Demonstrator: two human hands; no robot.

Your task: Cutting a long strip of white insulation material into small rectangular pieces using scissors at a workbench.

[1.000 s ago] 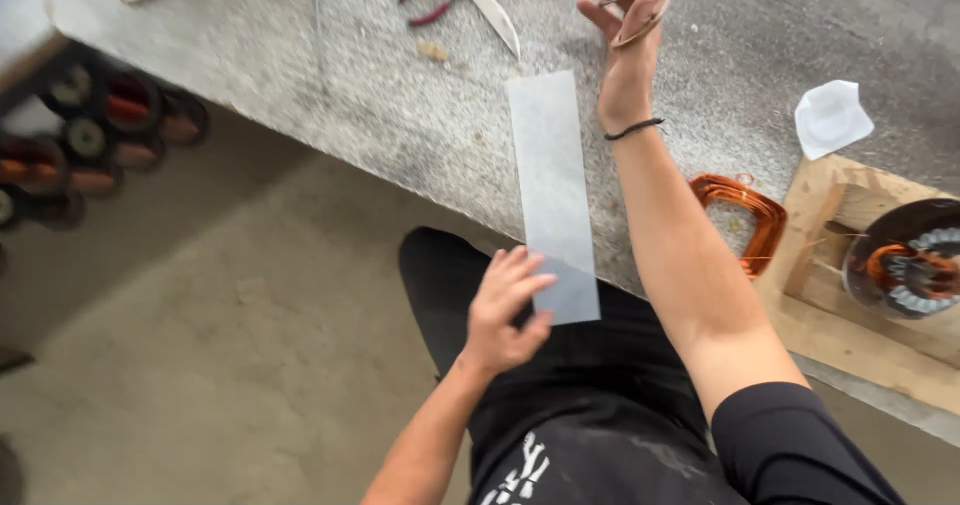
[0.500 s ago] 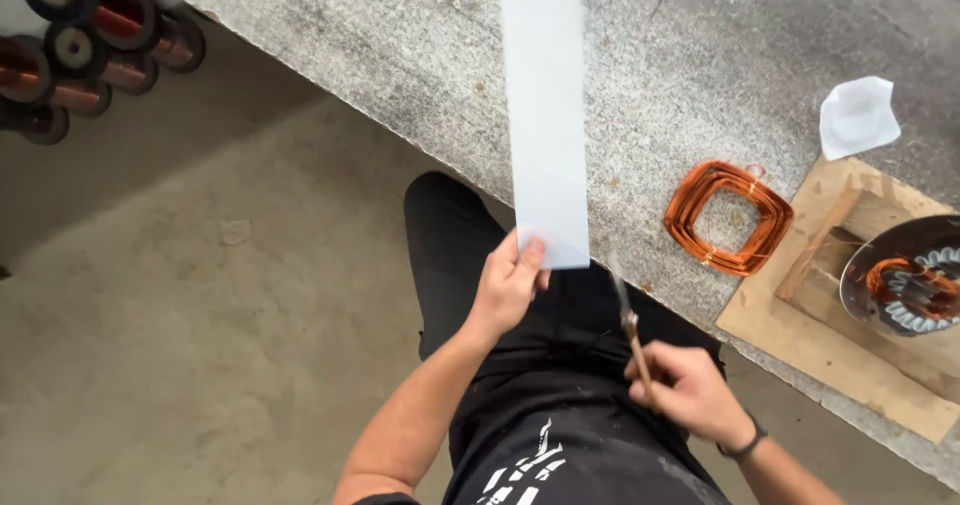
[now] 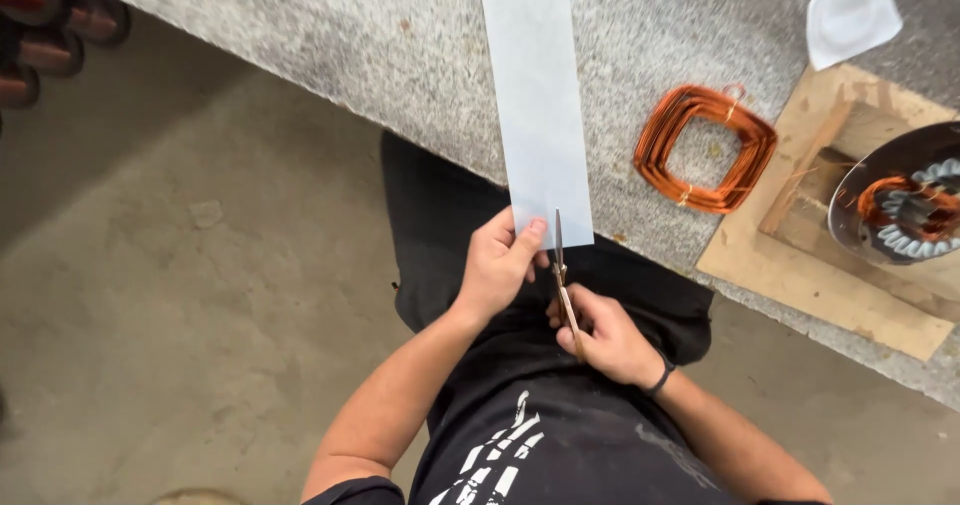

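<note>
The paper strip (image 3: pixel 535 95) lies lengthwise over the edge of the stone bench (image 3: pixel 330 55), its near end pinched in the left hand (image 3: pixel 497 262). The right hand (image 3: pixel 605 335) is closed on scissors (image 3: pixel 562 275), blades at the strip's lower edge. A copper wire coil (image 3: pixel 705 148) rests just beside.

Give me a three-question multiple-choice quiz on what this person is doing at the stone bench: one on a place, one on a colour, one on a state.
1. Where does the wire coil lie?
A. on the floor
B. on the bench, right of the paper strip
C. in the lap

2. What colour is the coil?
A. copper-orange
B. green
C. white

3. What are the scissors doing?
A. lying on the bench
B. hanging on a wall
C. held at the strip's lower edge

Answers: B, it rests on the bench; A, plainly orange; C, the right hand holds them while the left hand pinches the strip.
</note>
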